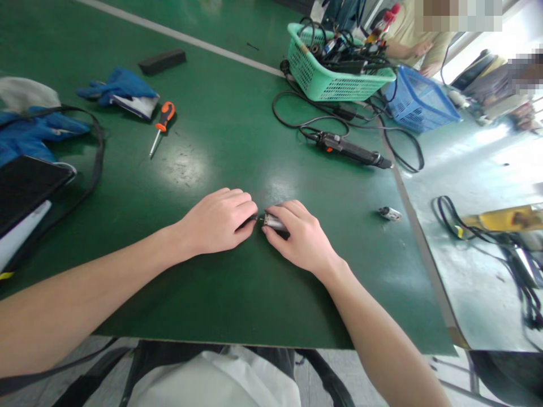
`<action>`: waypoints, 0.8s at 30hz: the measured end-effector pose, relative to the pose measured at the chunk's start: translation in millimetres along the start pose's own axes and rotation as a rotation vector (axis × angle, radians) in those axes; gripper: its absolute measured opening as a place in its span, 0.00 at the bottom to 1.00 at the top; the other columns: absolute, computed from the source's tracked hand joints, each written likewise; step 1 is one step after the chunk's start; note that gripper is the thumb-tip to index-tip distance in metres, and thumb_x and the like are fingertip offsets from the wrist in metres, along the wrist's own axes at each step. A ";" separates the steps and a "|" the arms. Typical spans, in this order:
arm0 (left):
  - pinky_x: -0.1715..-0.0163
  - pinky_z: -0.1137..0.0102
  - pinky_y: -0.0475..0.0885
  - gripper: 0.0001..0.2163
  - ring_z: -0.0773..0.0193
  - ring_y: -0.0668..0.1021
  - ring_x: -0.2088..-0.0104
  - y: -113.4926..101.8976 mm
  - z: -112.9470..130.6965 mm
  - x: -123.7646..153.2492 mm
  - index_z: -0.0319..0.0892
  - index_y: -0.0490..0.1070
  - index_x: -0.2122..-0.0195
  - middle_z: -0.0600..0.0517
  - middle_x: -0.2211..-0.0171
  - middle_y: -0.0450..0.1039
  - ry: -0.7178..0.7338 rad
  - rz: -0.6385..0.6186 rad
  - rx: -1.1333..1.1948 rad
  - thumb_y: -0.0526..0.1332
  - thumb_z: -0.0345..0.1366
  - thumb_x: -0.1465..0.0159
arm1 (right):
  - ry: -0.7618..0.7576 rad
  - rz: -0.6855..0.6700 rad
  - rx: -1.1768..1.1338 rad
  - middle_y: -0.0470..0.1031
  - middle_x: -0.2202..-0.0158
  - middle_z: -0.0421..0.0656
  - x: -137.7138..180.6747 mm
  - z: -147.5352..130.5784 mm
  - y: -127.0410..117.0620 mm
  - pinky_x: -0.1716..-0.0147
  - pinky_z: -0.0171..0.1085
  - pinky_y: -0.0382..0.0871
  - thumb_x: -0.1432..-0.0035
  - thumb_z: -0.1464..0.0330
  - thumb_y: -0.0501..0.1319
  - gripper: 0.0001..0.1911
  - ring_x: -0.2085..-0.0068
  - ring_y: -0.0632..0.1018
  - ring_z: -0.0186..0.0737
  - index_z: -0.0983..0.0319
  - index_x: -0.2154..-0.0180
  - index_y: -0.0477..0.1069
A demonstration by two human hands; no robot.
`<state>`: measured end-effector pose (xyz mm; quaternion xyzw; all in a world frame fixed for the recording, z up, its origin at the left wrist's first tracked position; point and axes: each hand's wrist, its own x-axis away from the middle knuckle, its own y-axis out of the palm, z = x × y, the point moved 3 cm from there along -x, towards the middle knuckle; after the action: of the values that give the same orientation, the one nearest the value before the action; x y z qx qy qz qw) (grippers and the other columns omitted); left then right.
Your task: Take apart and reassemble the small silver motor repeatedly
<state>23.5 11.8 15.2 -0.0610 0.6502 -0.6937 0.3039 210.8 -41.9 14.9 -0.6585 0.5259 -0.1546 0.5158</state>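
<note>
My right hand (303, 234) grips a small silver cylinder (275, 223) that looks like a little motor. It lies sideways, and a thin shaft at its end points left. My left hand (223, 221) is closed, thumb and fingers pinched around a small dark piece (253, 217) that is mostly hidden. The dark piece faces the shaft end across a narrow gap, though I cannot tell if they touch. Both hands rest low over the green table mat (237, 305). Off to the right lies another small silver part (390, 213).
An orange-handled screwdriver (166, 116), blue gloves (116, 87) and a dark block (162, 61) lie at left, near a phone-like black slab (31, 183). Rightward are a corded electric screwdriver (350, 150), a green basket (333, 85) of cables and a blue basket (418, 102). People sit beyond.
</note>
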 end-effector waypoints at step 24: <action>0.60 0.64 0.71 0.12 0.58 0.75 0.64 1.9 0.2 0.9 0.38 0.76 0.61 0.48 0.66 0.73 0.042 -0.031 0.025 0.54 0.35 0.27 | 0.004 -0.014 -0.008 0.78 0.56 0.49 0.0 0.2 -0.9 0.50 0.49 0.75 0.32 0.66 0.61 0.12 0.54 0.77 0.50 0.62 0.49 0.74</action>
<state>23.5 11.3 13.1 -0.0528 0.6468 -0.7074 0.2800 211.5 -41.9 15.6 -0.6639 0.5228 -0.1576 0.5110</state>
